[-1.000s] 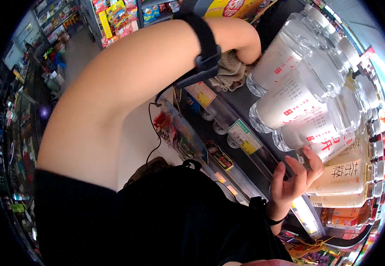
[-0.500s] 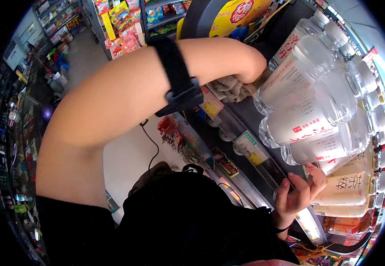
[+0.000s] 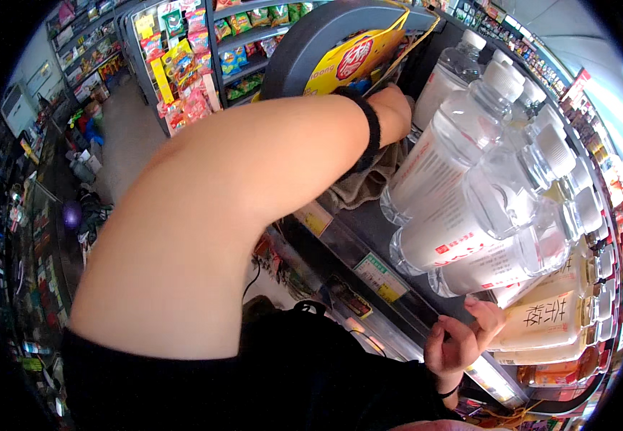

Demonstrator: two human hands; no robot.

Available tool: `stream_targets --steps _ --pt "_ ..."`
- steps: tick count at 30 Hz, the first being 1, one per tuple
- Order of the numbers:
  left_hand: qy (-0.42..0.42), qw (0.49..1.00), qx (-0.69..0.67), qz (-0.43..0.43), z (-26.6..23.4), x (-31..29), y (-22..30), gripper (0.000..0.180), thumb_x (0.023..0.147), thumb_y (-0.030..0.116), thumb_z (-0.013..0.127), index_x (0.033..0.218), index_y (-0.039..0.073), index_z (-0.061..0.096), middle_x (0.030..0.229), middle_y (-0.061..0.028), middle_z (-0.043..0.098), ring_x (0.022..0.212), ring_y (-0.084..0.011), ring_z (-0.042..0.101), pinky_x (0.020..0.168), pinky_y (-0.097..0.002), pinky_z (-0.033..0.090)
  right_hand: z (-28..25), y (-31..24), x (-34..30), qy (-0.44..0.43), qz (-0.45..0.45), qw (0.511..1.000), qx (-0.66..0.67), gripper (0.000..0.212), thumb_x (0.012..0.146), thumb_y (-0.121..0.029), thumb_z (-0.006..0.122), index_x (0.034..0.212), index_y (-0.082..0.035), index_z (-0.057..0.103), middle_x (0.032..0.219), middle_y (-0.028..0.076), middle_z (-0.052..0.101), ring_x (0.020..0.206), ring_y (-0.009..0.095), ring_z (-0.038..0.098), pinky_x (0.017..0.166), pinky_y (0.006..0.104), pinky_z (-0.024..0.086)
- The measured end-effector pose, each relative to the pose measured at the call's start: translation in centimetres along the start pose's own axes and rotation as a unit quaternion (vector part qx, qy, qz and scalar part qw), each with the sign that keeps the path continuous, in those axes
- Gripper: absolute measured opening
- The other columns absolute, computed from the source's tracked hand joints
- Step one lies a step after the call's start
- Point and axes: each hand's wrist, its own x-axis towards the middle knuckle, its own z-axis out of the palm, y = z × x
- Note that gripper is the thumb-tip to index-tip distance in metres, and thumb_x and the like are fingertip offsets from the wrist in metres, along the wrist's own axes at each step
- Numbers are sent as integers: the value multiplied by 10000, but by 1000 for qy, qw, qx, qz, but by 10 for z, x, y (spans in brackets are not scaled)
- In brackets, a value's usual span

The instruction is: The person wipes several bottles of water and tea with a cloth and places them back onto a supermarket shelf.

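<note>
Evidently, the left hand (image 3: 392, 111) is at the cloth (image 3: 369, 181), whose place is near 2 o'clock of the view; the fingers are hidden, so whether they grip it cannot be told. The right hand (image 3: 458, 341), at 4 o'clock, is loosely curled with nothing visible in it, near the bottles (image 3: 426, 169). Good handling probably means keeping the cloth low and flat and moving slowly, since the bottles crowd it at 3 o'clock and a knock could tip one. From the cloth, the panel (image 3: 326, 72) bounds 11 o'clock, the front edge (image 3: 347, 248) lies toward 7, and the freest room is bare shelf (image 3: 358, 224) around 6.
</note>
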Motion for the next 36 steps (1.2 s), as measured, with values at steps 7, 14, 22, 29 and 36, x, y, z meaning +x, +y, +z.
stream_targets --steps 7,14,22,29,36 --pt "111 986 -117 -45 40 102 -23 454 814 141 497 1214 -54 410 1140 -244 536 1026 -343 559 868 -393 461 -2 -1 0 -8 -1 1000 -7 101 665 -115 604 760 -119 570 960 105 492 879 301 421 761 409 336" --pt "-98 971 201 86 37 158 -14 447 797 106 495 1227 -12 456 1191 -245 502 1051 -333 542 888 -379 439 -5 3 5 -42 -23 999 -12 178 610 -104 629 779 -133 581 970 95 504 834 292 438 732 404 343" --pt "20 992 -14 121 42 149 -37 352 740 132 572 1075 33 609 1169 -183 541 1079 -316 530 895 -381 426 2 0 11 -24 6 999 -29 312 516 -70 675 811 -148 606 964 34 552 819 234 499 720 358 353" --pt "-87 989 66 98 -26 51 -12 366 817 149 463 1155 50 561 1245 -173 487 1127 -318 492 911 -399 403 3 -7 14 -1 -28 1000 -13 281 525 -65 672 791 -130 610 955 33 567 804 231 507 707 355 359" --pt "-178 959 184 122 -18 19 4 365 799 129 473 1146 57 561 1190 -187 514 1082 -314 509 890 -386 405 3 -4 14 13 -34 999 -2 237 548 -63 667 768 -114 595 923 40 572 764 228 512 679 354 358"
